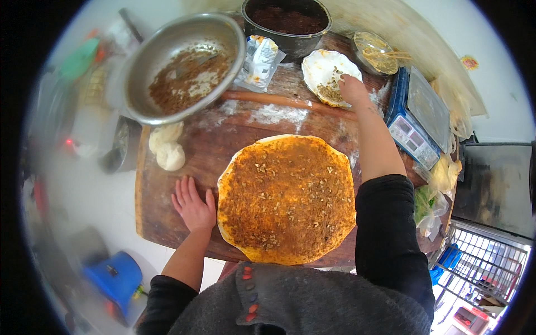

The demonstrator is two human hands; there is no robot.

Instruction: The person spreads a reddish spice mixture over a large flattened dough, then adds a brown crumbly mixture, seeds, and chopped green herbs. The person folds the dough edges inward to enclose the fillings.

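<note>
A wide round sheet of dough (pixel 285 201), spread with orange-brown paste and dotted with chopped nuts, lies on the wooden table (pixel 195 142) in front of me. My left hand (pixel 194 207) rests flat on the wood just left of the sheet, fingers spread. Beyond the sheet, my right hand (pixel 350 90) reaches into a white scalloped bowl (pixel 317 66) that has chopped nuts (pixel 330 89) in it. Its fingers point down and are closed together at the nuts; whatever is between them is hidden.
A large steel basin (pixel 184 67) with brown crumbly filling stands far left, beside two dough balls (pixel 168 148). A dark pot (pixel 287 22), a white packet (pixel 261 62) and a glass bowl with chopsticks (pixel 374 53) line the back. A blue scale (pixel 416 123) stands right.
</note>
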